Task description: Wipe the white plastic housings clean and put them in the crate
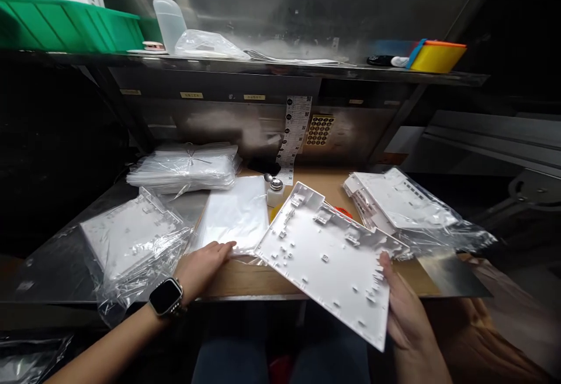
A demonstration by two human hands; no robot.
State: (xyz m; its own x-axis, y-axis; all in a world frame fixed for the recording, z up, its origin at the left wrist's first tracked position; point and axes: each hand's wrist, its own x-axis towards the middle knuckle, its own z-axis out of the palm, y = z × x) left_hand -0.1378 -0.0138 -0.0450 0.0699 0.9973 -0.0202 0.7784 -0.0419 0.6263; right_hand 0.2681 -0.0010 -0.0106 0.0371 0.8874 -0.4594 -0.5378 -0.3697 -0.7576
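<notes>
Grasping the white panel point(326, 264) at the lower right of the frame, the right hand point(403, 305) is holding it tilted, while the left hand point(204, 270) is touching the flat bags point(236, 208) near centre, pinching or not I cannot tell, and the bundled bags point(188, 168) are lying behind.

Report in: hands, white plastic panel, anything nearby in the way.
Right hand holding white rectangular plastic panel by its right side. Left hand at near edge of flat translucent plastic bags. White plastic parts in clear bags either side, no evident obstruction.
</notes>
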